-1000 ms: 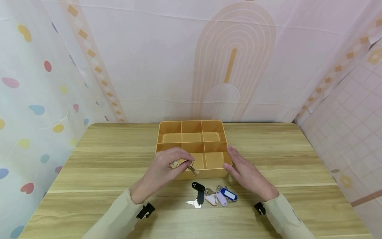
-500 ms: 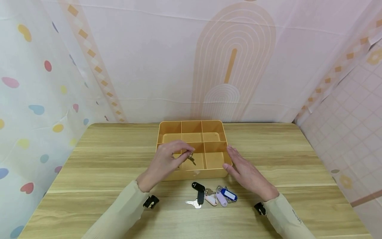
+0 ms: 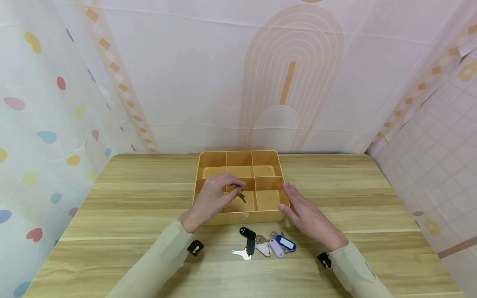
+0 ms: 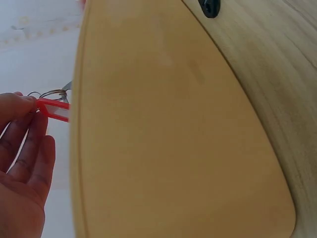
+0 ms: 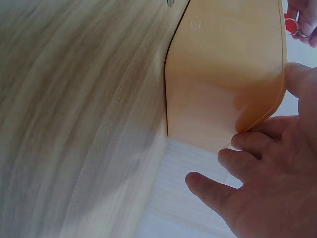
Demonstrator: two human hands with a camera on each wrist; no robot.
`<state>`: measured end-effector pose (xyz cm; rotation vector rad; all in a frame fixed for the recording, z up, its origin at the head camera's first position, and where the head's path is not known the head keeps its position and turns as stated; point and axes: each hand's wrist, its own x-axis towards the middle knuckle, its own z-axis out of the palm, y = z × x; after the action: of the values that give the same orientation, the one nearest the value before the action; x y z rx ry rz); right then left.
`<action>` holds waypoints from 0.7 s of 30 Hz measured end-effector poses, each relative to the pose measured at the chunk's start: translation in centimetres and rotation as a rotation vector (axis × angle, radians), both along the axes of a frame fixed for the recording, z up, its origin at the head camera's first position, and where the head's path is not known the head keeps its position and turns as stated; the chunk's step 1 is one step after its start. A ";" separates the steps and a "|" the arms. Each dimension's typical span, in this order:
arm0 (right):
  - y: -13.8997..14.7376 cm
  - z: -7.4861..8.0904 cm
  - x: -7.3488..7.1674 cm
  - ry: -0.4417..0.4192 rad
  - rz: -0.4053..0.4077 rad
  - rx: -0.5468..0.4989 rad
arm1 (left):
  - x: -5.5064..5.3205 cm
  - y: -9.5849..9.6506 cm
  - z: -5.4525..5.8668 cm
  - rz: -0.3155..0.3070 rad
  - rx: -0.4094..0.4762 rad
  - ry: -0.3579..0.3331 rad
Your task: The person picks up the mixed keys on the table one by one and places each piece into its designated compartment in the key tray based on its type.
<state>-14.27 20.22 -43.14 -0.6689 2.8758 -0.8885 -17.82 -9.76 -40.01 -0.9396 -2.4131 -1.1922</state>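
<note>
Above the front middle compartment of a yellow divided box (image 3: 261, 216), my left hand (image 3: 212, 200) pinches a keyring between thumb and fingertips. A small brass-coloured key (image 3: 242, 198) hangs from it. In the left wrist view a red key tag (image 4: 55, 109) shows on the same ring, partly hidden behind the box wall. My right hand (image 3: 311, 217) rests against the box's right front corner, its fingers fairly straight along the side and the thumb at the rim.
In front of the box lie keys with tags: two black tags (image 3: 247, 232), a silver key (image 3: 242, 253), a pale pink tag (image 3: 264, 249), a lilac tag (image 3: 277, 249) and a blue tag (image 3: 286, 242). A patterned curtain (image 3: 186, 91) hangs behind the wooden table (image 3: 141, 198).
My left hand has risen and moved forward with the keyring, from the box's front wall to over the front middle compartment. The right hand has stayed in place.
</note>
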 end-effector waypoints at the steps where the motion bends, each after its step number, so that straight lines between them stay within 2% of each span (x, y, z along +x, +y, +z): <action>1: 0.0 0.0 0.0 0.000 -0.001 0.001 | -0.1 0.1 -0.1 0.005 -0.008 -0.016; 7: 0.0 -0.1 -0.1 -0.002 -0.006 0.006 | -0.3 0.3 -0.5 0.040 -0.072 -0.101; 11: 0.0 -0.1 -0.1 -0.006 -0.006 0.005 | -0.4 0.3 -0.8 0.060 -0.117 -0.127; 16: 0.0 0.0 -0.1 -0.009 -0.007 0.005 | -0.7 0.4 -1.3 0.057 -0.130 -0.121; 21: 0.0 0.0 -0.1 -0.014 -0.009 0.002 | -0.9 0.6 -1.7 0.060 -0.158 -0.082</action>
<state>-14.38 20.21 -43.14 -0.6484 2.8694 -0.8877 -18.68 -9.13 -41.67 -0.8713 -2.6130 -1.0510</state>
